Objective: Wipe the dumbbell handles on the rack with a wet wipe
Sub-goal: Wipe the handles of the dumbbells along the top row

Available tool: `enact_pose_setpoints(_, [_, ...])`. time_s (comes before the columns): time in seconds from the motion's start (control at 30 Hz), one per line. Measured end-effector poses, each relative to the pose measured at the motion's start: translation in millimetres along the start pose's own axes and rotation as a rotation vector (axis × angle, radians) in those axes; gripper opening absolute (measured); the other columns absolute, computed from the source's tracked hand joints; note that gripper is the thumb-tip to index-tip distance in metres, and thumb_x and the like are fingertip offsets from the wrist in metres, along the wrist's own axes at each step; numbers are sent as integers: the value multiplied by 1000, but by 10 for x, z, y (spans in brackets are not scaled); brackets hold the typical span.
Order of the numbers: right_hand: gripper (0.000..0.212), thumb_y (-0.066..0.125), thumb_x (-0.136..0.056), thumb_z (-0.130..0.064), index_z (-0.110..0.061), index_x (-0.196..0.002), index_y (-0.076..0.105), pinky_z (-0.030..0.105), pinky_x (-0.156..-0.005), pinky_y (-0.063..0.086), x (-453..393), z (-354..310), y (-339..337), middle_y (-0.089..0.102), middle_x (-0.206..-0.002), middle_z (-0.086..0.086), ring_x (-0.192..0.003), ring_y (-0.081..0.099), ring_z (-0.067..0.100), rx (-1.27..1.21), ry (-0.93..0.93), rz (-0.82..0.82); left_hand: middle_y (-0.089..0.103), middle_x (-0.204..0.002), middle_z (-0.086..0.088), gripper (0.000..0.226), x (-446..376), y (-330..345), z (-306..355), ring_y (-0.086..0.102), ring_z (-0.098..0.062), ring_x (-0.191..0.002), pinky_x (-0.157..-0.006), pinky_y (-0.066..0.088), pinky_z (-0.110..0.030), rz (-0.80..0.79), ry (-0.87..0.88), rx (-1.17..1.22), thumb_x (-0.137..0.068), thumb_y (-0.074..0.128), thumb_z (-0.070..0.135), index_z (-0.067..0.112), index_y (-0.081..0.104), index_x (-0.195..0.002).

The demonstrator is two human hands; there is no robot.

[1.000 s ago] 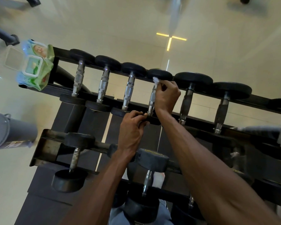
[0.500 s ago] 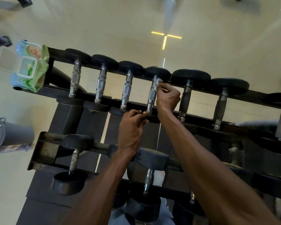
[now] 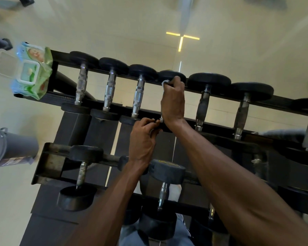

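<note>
Head view — right hand (image 3: 173, 100) grips wet wipe (image 3: 164, 82) round dumbbell handle

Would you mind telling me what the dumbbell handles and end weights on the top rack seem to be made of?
The silvery ridged dumbbell handles look like polished metal, probably chromed steel: they glint and show a knurled texture. The round black end weights appear to be matte rubber or rubber-coated, being dull and unreflective.

Knurled chrome dumbbell handles (image 3: 110, 89), shiny metal. Matt black rubber dumbbell heads (image 3: 209, 80). Black painted steel rack (image 3: 48, 162), scuffed. Glossy green plastic wipes pack (image 3: 32, 71). Polished cream floor tiles (image 3: 114, 23), reflective.
</note>
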State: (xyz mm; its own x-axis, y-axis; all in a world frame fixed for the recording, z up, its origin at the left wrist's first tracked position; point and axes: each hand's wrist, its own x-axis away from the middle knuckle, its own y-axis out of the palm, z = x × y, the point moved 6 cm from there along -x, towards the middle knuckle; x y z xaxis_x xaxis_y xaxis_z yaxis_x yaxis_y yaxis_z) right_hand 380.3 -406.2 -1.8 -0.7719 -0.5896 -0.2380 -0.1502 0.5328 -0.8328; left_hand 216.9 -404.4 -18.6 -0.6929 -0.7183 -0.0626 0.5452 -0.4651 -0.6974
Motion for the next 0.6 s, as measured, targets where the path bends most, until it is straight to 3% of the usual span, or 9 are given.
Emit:
enact_pose_setpoints(0.13, [23,59,-90,11,-1,-106,71,28,-76,58,-57,-100,22,50,-133,12,-109,50,23,128,-55,-127,70,-102,-2,18,-18,-18,16,66,-22,-93,-79,57,-41,9,11,13,-86,81,15,11,80,-103])
enact_pose_setpoints(0.23, [17,57,-95,7,1,-105,69,29,-74,59,9,-23,-25,52,-124,13,-103,52,21,68,-100,-174,70,-101,-2,16,-11,-22,28,66,-23,-92,-78,57,-43,15,11,24,-86,81,14,10,80,-102])
enact_pose_setpoints(0.4, [16,61,-100,-22,-10,-103,72,28,-76,54,473,70,-88,49,-107,2,-95,49,14,27,-584,-583,69,-102,0,16,2,-21,31,64,-21,-95,-80,56,-41,11,23,11,-87,80,15,12,80,-103])
enact_pose_setpoints(0.47, [19,59,-101,-19,-9,-110,73,25,-77,54,233,172,-157,51,-107,2,-92,53,14,9,-538,-505,69,-101,0,16,-6,-23,22,66,-22,-94,-80,56,-41,28,16,10,-86,82,16,12,80,-101])
enact_pose_setpoints(0.6, [18,69,-93,-4,-7,-108,77,12,-76,51,-179,352,-246,61,-104,5,-87,60,12,-159,-208,-250,70,-101,-1,17,8,-12,38,68,-23,-93,-80,58,-41,43,-7,16,-84,84,15,10,80,-100])
